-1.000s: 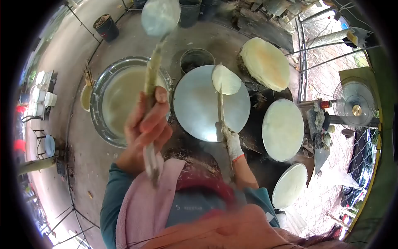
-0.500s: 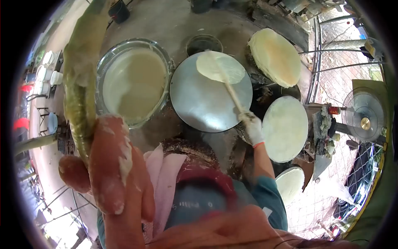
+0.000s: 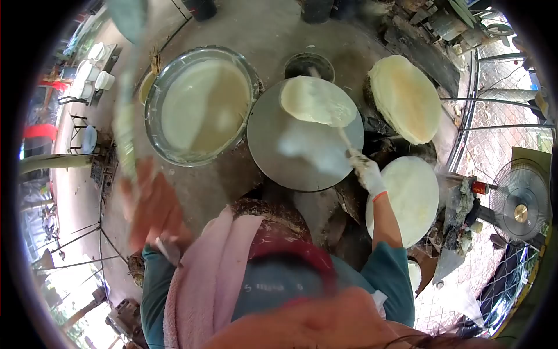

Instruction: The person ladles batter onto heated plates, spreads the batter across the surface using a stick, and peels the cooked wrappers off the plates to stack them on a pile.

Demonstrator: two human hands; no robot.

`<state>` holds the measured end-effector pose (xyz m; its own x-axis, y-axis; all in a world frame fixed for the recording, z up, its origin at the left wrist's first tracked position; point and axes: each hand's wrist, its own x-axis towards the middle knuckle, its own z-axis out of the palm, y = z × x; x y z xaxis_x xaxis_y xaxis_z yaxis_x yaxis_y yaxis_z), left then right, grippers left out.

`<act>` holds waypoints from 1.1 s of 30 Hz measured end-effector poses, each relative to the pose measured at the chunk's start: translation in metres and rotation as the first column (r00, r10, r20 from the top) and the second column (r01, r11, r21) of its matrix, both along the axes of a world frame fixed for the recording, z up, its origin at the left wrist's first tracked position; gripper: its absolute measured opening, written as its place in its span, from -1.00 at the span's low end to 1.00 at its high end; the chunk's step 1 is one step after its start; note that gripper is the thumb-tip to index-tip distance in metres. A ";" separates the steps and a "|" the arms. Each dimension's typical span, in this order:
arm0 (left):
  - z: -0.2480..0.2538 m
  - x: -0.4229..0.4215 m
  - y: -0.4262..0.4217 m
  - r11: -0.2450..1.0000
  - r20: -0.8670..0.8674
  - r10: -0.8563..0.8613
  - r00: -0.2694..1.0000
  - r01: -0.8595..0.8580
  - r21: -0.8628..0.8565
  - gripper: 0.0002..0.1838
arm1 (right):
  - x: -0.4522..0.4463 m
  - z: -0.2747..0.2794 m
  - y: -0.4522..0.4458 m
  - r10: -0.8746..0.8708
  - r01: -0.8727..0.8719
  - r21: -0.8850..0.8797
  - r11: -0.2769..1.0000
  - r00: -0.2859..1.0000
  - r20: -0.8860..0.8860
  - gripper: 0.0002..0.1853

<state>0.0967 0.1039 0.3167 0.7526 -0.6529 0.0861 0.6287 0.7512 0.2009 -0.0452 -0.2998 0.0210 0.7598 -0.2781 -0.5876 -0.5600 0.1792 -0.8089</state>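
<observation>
Left hand (image 3: 150, 203) motion-blurred, fingers curled around the handle of a long ladle (image 3: 124, 131), basin of pale liquid (image 3: 153, 110) alongside, gloved right hand (image 3: 369, 174) closed around a stick (image 3: 344, 138), pale disc (image 3: 318, 101) at its far end, over a round metal plate (image 3: 270, 154)

Gloved right hand (image 3: 368, 175) holding stick (image 3: 344, 140), griddle (image 3: 290, 138)

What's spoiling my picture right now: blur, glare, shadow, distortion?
Head view: left hand and its stick are blurred, likely by motion; glare behind the fence at right; shadow darkens part of the batter; fisheye-like curving toward the edges, with black corners.
</observation>
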 end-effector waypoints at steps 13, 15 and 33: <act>-0.181 0.036 0.052 0.248 0.090 -0.074 0.993 -0.069 0.966 -0.65 | 0.017 0.017 -0.011 0.275 -0.260 0.111 0.959 0.948 -0.160 -0.67; -0.189 0.020 0.061 0.237 0.049 -0.060 0.997 -0.034 0.971 -0.65 | 0.013 0.043 0.016 0.327 -0.312 0.114 0.943 0.933 -0.153 -0.64; -0.292 0.062 -0.004 -0.374 0.283 -0.801 0.527 -0.810 0.451 -0.75 | -0.008 -0.043 -0.045 0.002 -0.019 0.088 0.996 0.982 0.189 -0.53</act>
